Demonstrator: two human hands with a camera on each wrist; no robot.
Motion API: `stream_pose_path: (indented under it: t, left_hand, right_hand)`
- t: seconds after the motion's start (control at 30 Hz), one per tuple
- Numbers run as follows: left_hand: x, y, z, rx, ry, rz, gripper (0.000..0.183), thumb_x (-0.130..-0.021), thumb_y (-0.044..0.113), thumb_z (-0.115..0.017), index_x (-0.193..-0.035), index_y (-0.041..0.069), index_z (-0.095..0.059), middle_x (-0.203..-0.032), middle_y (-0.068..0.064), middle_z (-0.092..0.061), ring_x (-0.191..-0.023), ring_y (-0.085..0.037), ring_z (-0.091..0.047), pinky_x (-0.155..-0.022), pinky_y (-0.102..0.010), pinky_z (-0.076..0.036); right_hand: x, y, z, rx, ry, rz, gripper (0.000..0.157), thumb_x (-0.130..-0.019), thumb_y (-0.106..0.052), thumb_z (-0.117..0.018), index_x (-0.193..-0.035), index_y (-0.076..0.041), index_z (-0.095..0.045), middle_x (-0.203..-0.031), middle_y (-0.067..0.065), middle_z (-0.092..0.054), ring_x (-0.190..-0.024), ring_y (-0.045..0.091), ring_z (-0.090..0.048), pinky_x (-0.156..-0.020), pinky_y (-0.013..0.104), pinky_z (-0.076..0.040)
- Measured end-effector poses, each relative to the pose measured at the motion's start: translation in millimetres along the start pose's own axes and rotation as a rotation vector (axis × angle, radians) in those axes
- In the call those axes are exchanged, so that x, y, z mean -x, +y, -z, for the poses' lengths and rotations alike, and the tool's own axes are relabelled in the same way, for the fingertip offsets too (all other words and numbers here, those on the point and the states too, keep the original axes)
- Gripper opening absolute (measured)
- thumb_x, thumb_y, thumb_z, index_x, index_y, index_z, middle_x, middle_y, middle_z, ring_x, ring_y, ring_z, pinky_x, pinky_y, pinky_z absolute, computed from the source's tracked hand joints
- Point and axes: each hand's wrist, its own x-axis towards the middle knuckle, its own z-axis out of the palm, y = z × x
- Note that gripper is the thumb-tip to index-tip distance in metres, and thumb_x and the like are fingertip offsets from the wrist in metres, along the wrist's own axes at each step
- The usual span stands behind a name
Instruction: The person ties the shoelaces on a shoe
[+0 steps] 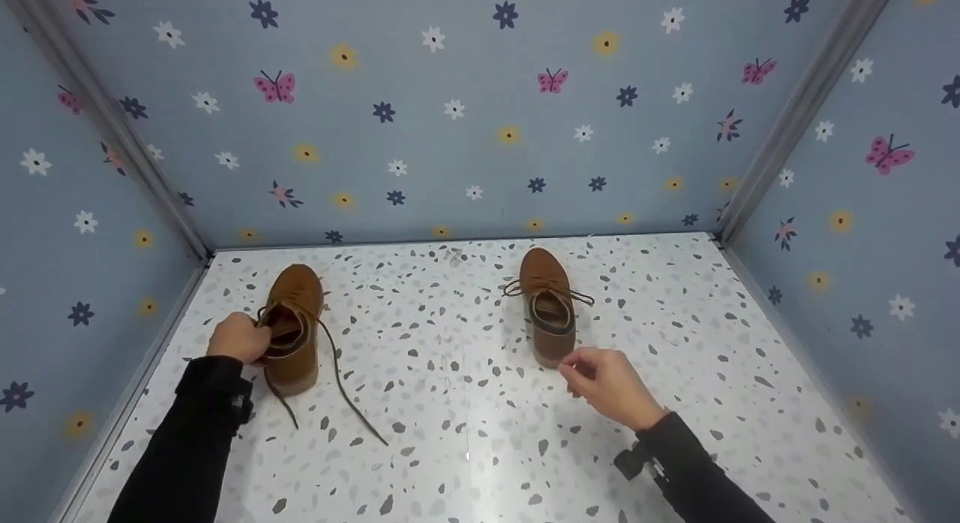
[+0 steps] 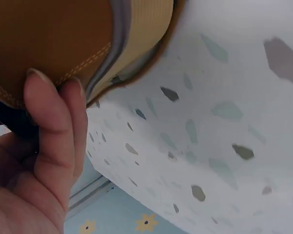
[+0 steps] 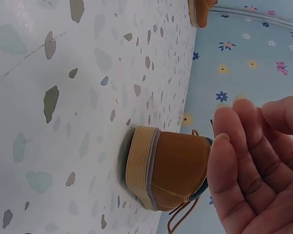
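Two brown lace-up shoes stand on the floor, toes pointing away. My left hand (image 1: 238, 338) grips the left shoe (image 1: 296, 290) by the left side of its collar. In the left wrist view, fingertips (image 2: 41, 80) press on the shoe's stitched outer side (image 2: 49, 39). Its laces (image 1: 341, 384) hang undone, one trailing onto the floor at the right. Near the heel of the right shoe (image 1: 544, 268) is my right hand (image 1: 611, 384), its fingers loosely bent and holding nothing. That shoe's laces (image 1: 581, 296) stick out in loops on both sides.
White speckled floor (image 1: 450, 343) lies under both shoes and stretches between them. A light blue wall (image 1: 465, 148) with flowers and butterflies stands behind, and similar panels (image 1: 847, 230) close in the left and right sides. Grey metal strips (image 1: 810, 95) run along the corners.
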Motion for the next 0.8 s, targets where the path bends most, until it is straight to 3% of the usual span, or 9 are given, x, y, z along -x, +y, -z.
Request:
stream_pose_path:
  t: [0.13,0.23,0.5,0.6,0.8]
  left_hand:
    - [8.0,9.5,-2.1,0.105,0.003,-0.016,0.038,-0.097,0.011,-0.039,-0.112,-0.02,-0.056,-0.095,-0.035,-0.062,-0.058,-0.023,-0.067,-0.059,-0.04,-0.057]
    - [15.0,26.9,-4.5,0.15,0.035,-0.036,0.043,-0.098,0.011,-0.038,-0.126,-0.018,-0.053,-0.107,-0.036,-0.061,-0.062,-0.021,-0.067,-0.061,-0.039,-0.058]
    - [46.4,95.4,-7.9,0.323,0.117,-0.134,0.042,-0.1,0.012,-0.04,-0.135,-0.007,-0.053,-0.102,-0.026,-0.065,-0.06,-0.019,-0.065,-0.054,-0.032,-0.056]
    - [60.9,121.0,-13.2,0.392,0.12,-0.187,0.044,-0.099,0.011,-0.042,-0.139,-0.004,-0.051,-0.102,-0.026,-0.065,-0.06,-0.02,-0.063,-0.053,-0.032,-0.056]
    - [89.0,166.0,-28.6,0.487,0.092,-0.288,0.048,-0.097,0.007,-0.046,-0.145,0.002,-0.047,-0.121,-0.026,-0.062,-0.056,-0.023,-0.06,-0.047,-0.035,-0.054]
  right_hand:
    - [-1.1,-4.4,-2.1,-0.007,-0.002,0.018,0.007,-0.095,-0.014,-0.067,-0.09,-0.016,-0.071,-0.067,-0.007,-0.062,-0.06,0.012,-0.061,-0.054,0.028,-0.049]
    - [-1.6,-8.5,-3.4,-0.016,0.0,0.038,0.007,-0.095,-0.014,-0.067,-0.09,-0.016,-0.07,-0.067,-0.007,-0.062,-0.059,0.012,-0.061,-0.054,0.028,-0.049]
    - [-5.8,-21.0,-10.3,-0.079,0.025,0.094,0.006,-0.096,-0.012,-0.067,-0.092,-0.014,-0.071,-0.069,-0.003,-0.064,-0.061,0.014,-0.062,-0.056,0.028,-0.052]
    - [-9.3,-28.3,-13.5,-0.136,0.042,0.122,0.006,-0.096,-0.012,-0.066,-0.099,-0.01,-0.071,-0.079,0.001,-0.068,-0.068,0.018,-0.066,-0.062,0.029,-0.055]
    - [-23.3,-56.8,-18.0,-0.178,0.029,0.237,0.026,-0.097,-0.015,-0.066,-0.122,-0.009,-0.063,-0.101,0.0,-0.066,-0.091,0.016,-0.064,-0.08,0.033,-0.054]
